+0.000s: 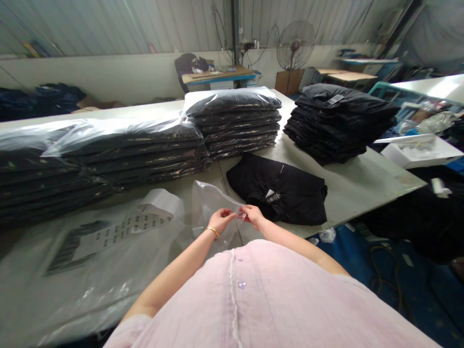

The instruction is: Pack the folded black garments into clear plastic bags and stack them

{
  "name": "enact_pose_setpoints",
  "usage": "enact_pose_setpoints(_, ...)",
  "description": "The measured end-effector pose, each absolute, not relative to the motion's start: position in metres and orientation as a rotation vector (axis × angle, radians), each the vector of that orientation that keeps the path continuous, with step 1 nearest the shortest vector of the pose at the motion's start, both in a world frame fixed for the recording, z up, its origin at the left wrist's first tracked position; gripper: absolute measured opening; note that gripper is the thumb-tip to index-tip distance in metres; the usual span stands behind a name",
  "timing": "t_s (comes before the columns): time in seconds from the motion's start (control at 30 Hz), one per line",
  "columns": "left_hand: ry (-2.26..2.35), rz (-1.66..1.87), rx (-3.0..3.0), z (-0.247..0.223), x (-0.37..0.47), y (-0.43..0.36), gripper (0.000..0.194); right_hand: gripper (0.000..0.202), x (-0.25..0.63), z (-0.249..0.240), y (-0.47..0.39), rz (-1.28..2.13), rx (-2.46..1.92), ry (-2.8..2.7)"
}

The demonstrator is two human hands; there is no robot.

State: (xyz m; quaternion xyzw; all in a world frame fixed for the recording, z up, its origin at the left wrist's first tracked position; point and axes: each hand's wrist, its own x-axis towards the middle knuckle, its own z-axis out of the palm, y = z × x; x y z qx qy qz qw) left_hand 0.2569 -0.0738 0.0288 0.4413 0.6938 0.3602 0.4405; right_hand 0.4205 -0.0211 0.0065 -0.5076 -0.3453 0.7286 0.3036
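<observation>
A clear plastic bag is held above the near part of the surface, its edge pinched by the right hand between thumb and curled fingers. The left hand is partly curled at the same edge, thumb and fingers brought close together; whether the film is gripped there cannot be told. Just to the right, a folded black garment is laid flat. Bagged garments are piled along the far left and centre, and unbagged dark garments are stacked at far right. Printed paper is placed on plastic sheeting at left.
</observation>
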Motion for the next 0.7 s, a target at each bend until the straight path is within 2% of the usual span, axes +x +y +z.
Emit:
enact_pose_setpoints(0.07,1.741,0.903,1.115,0.027,0.264,-0.072,0.051,0.019,0.418,0.009,-0.024,2.014,-1.220,-1.013)
enact_pose_setpoints(0.27,1.817,0.919,1.085,0.019,0.253,-0.069,0.045,0.033,0.423,0.014,-0.023,2.307,-0.920,-1.007)
enact_pose_setpoints(0.43,1.618,0.999,0.811,0.013,0.248,-0.071,0.047,0.019,0.414,-0.001,-0.019,1.934,-1.250,-1.156)
enact_pose_setpoints(0.6,1.345,0.994,0.585,0.017,0.256,-0.073,0.059,0.027,0.406,-0.020,-0.021,1.659,-1.316,-1.375)
enact_pose_setpoints(0.7,1.334,0.952,0.717,0.018,0.257,-0.075,0.052,0.025,0.407,-0.025,-0.020,1.508,-1.374,-1.553)
